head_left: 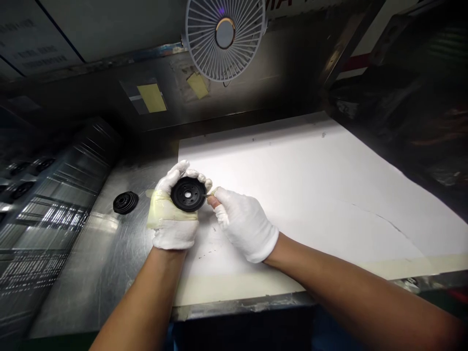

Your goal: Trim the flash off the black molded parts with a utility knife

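Observation:
My left hand (pixel 176 214), in a white glove with yellow tape round the palm, is closed round a round black pulley (pixel 188 201). The pulley's flat face is turned up to me and shows a centre hole with several smaller holes about it. My right hand (pixel 243 219), also gloved with a bare fingertip showing, pinches a thin pointed tool (pixel 205 195). Its tip meets the right rim of the pulley; the rest is hidden in the fingers. A second black pulley (pixel 125 202), with a grooved side, lies tilted on the metal to the left.
White paper (pixel 314 195) covers much of the metal bench (pixel 98 253), taped along the front edge. Racks or trays (pixel 47 229) with black round parts stand at the left, blurred. A round fan (pixel 225 36) hangs at the back above yellow notes (pixel 151 98).

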### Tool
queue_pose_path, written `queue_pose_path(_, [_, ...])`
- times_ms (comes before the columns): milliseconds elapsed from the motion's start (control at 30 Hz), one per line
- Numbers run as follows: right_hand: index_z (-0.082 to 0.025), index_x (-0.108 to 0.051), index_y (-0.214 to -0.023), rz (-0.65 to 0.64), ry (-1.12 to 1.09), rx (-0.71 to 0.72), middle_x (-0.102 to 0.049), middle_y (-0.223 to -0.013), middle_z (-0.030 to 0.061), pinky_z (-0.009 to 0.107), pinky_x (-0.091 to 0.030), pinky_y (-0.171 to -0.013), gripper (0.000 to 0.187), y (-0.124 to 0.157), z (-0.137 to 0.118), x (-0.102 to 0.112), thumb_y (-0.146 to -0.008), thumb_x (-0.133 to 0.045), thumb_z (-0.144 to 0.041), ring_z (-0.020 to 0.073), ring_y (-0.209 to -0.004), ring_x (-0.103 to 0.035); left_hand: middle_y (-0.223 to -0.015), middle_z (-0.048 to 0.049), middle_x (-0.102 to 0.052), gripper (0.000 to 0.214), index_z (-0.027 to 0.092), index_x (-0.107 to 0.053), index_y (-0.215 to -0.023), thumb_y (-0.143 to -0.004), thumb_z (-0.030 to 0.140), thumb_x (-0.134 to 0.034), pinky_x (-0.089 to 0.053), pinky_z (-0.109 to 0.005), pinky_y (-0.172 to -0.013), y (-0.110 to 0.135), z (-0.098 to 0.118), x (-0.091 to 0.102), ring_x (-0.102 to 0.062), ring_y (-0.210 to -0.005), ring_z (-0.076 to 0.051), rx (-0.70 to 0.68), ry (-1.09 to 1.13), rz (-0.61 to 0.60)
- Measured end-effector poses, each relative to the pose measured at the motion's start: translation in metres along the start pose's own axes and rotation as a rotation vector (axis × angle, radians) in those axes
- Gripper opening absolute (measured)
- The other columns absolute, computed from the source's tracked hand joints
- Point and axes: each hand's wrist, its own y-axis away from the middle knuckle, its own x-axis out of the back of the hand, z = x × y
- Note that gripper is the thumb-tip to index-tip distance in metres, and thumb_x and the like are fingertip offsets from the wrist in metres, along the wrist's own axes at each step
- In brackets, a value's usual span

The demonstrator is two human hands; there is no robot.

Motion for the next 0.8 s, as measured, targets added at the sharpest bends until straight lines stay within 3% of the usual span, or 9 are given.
queue_pose_path(100, [-0.022,-0.051,-0.09,0.001,0.029,0.023,-0.059,-0.08,-0.0019,0.024,-0.033,-0.058,0.02,0.003,-0.006,-0.005,-0.093,-0.032,-0.029,0.0139,-0.067,-0.053,-0.066,-0.0006,-0.051,0.008,0.016,-0.055,-0.077,-0.077,0.023,-0.051,-0.047,-0.028,-0.064,-0.002,-0.003,-0.002,-0.053,-0.065,-0.012,-0.044,0.046,0.044])
queue_pose_path(233, [-0.021,-0.051,-0.082,0.005,0.056,0.064,-0.059,-0.077,-0.0027,0.025,-0.03,-0.055,0.022,0.006,-0.011,-0.009,-0.093,-0.033,-0.03,0.0135,-0.064,-0.052,-0.068,0.0007,-0.052,0.006,0.017,-0.055,-0.08,-0.077,0.021,-0.052,-0.047,-0.029,-0.072,-0.001,-0.006,0.0,-0.053,-0.068,-0.011,-0.115,0.067,0.008])
queue_pose_path(433, [-0.02,-0.053,-0.086,-0.019,0.02,0.028,-0.059,-0.079,-0.001,0.025,-0.032,-0.058,0.022,0.003,-0.005,-0.002,-0.093,-0.033,-0.027,0.0139,-0.068,-0.053,-0.086,-0.0083,-0.058,0.025,0.015,-0.059,-0.094,-0.075,0.025,-0.044,-0.048,-0.043,-0.074,0.001,0.001,0.004,-0.057,-0.086,-0.024,0.091,-0.039,-0.111])
queue_pose_path(600, [-0.021,-0.052,-0.094,0.001,-0.032,-0.011,-0.061,-0.084,-0.0001,0.024,-0.035,-0.062,0.022,0.0,-0.001,0.002,-0.094,-0.031,-0.028,0.0144,-0.072,-0.055,-0.072,-0.0037,-0.055,0.014,0.014,-0.059,-0.08,-0.076,0.021,-0.047,-0.049,-0.032,-0.067,-0.001,0.001,0.004,-0.055,-0.067,-0.015,0.056,-0.011,-0.075])
queue_pose_path(700, [-0.021,-0.053,-0.092,-0.015,-0.006,-0.012,-0.06,-0.083,0.0006,0.024,-0.034,-0.06,0.021,0.001,-0.003,0.002,-0.093,-0.034,-0.027,0.0145,-0.07,-0.054,-0.072,-0.0033,-0.053,0.012,0.015,-0.057,-0.08,-0.077,0.023,-0.049,-0.048,-0.032,-0.067,-0.001,-0.002,0.005,-0.054,-0.068,-0.015,0.045,0.0,-0.075])
queue_pose_path(800, [-0.021,-0.053,-0.088,-0.078,-0.121,0.046,-0.059,-0.081,-0.0005,0.023,-0.035,-0.062,0.017,0.002,-0.006,0.002,-0.091,-0.037,-0.024,0.0133,-0.07,-0.053,-0.074,-0.0028,-0.053,0.011,0.015,-0.057,-0.081,-0.077,0.023,-0.051,-0.048,-0.033,-0.07,-0.001,-0.002,0.007,-0.054,-0.069,-0.014,0.049,0.029,-0.065])
